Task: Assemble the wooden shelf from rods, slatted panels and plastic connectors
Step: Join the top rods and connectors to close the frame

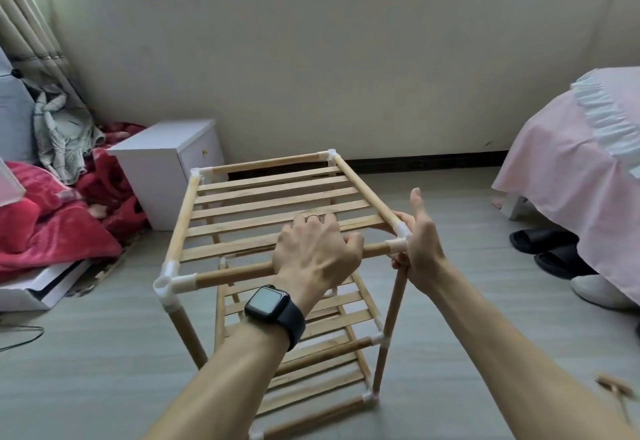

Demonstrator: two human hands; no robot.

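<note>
Wooden shelf [263,204] stands at our twelve o'clock. Our left hand [313,249] wraps the top front rod [235,275]; our right hand [420,249] clasps the corner connector [398,244] at four o'clock. Pressing unevenly, we could pop the upright rod [391,322] loose.

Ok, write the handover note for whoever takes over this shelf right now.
Left hand: grips the front top rod near its middle.
Right hand: holds the front-right top connector, thumb up.
Shelf: upright on the floor, with top panel, middle panel and bottom panel in the frame.
Done: three tiers look joined.
Left: probably press that front-right corner home. The front-left connector has an open socket facing up.
</note>
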